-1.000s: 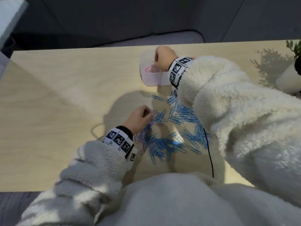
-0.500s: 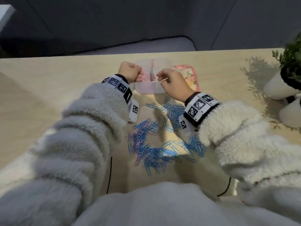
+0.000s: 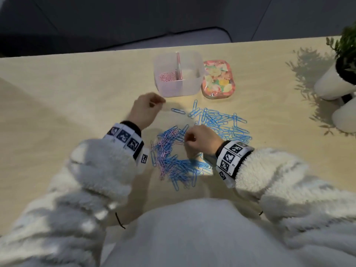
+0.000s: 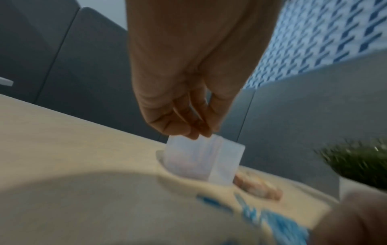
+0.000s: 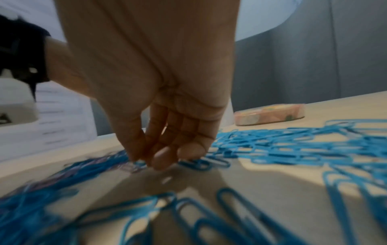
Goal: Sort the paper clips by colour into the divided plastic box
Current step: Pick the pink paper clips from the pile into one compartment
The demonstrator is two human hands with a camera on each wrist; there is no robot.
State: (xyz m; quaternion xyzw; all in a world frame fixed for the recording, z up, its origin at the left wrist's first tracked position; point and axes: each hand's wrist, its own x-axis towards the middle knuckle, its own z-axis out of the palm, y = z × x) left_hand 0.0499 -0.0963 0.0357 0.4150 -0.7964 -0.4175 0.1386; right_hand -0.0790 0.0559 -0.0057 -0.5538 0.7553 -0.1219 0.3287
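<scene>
Inside box (image 3: 179, 89), left compartment: pink paper clips (image 3: 166, 76).

Light: dim overall; brighter light crosses the bench (image 3: 269, 78) from the right.
Shadows: the plant (image 3: 346, 45) throws a leafy shadow leftward; arms shade the paper clips (image 3: 221, 124).
Blur: left hand (image 3: 146, 110) smeared; left wrist view soft throughout.
Edges: wide-angle bending; nearest clips unfocused.

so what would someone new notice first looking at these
The sprawl of blue paper clips mid-table grabs the eye, with loose pink clips tangled into its left side. The right hand has its fingertips down in that mix, and the left hand hovers nearer the divided plastic box behind, whose left compartment holds the sorted pink clips.
</scene>
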